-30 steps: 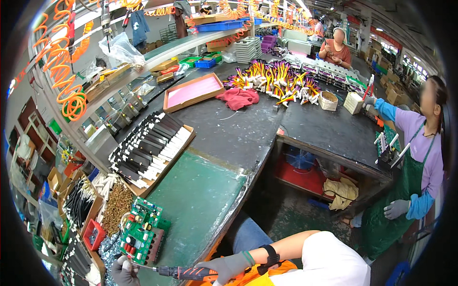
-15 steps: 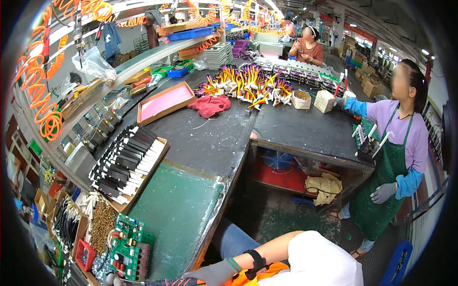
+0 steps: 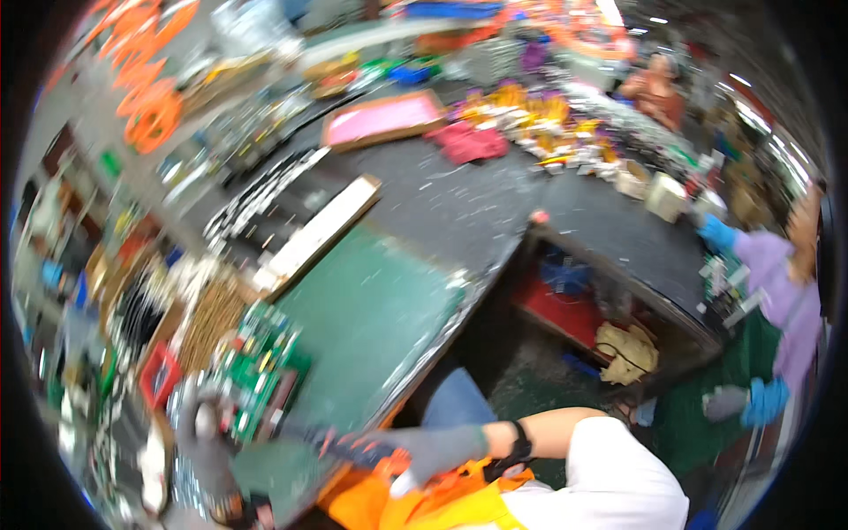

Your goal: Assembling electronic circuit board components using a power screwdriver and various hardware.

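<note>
My right hand [image 3: 437,450], in a grey glove, is closed round a black-and-orange power screwdriver [image 3: 349,444]. The tool lies roughly level, its front end toward a green circuit board [image 3: 265,358] that carries several parts and a dark heat sink. At the board's near-left edge is my left hand [image 3: 208,455], also gloved in grey. Motion blur smears its fingers, so whether it grips anything is unclear. The board rests at the left end of a green work mat [image 3: 371,300].
Beyond the mat lies a box of black-and-white strips [image 3: 314,225]. Small-part bins, including a red one [image 3: 159,375], crowd the left. Farther back are a pink-lined tray [image 3: 384,121], a red cloth [image 3: 468,143] and bundled wires [image 3: 539,119]. A co-worker [image 3: 773,274] stands at right.
The whole view has swung, shifting the scene rightward and blurring it. My left hand, barely showing at the lower edge before, is now plainly in view beside the board. The right hand still holds the power screwdriver.
</note>
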Motion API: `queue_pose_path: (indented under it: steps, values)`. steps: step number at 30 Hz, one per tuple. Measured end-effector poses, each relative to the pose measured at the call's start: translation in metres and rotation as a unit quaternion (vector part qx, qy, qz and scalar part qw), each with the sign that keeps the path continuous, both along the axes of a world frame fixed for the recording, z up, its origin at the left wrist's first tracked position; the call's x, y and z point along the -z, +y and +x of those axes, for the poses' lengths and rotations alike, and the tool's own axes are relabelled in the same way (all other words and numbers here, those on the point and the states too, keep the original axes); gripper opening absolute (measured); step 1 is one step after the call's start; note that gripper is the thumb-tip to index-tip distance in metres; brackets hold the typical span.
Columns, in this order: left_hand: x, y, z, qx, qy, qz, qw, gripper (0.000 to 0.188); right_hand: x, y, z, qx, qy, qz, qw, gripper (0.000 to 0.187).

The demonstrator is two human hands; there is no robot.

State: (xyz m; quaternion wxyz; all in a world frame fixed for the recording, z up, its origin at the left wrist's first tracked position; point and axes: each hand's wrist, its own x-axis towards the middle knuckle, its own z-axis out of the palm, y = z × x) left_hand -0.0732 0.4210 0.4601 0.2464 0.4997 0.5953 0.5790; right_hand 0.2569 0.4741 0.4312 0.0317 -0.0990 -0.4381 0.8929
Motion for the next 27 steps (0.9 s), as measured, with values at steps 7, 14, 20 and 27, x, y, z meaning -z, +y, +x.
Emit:
queue_pose_path:
  steps: [7, 14, 20, 27]
  values:
    - [0.003, 0.030, -0.005, 0.145, 0.547, -0.132, 0.814, 0.093, 0.021, -0.003, 0.037, 0.050, -0.194, 0.080, 0.976, 0.085]
    - [0.030, 0.022, -0.006, 0.083, 0.487, -0.153, 0.856, 0.100, 0.062, -0.016, 0.023, 0.022, -0.222, 0.043, 0.974, 0.079]
    - [0.039, 0.029, 0.001, 0.019, 0.555, -0.132, 0.821, 0.100, 0.065, -0.011, 0.011, -0.002, -0.216, -0.021, 0.976, 0.077]
    - [0.029, 0.034, -0.006, 0.072, 0.495, -0.165, 0.850, 0.115, 0.070, -0.002, 0.000, -0.031, -0.161, -0.089, 0.982, 0.052]
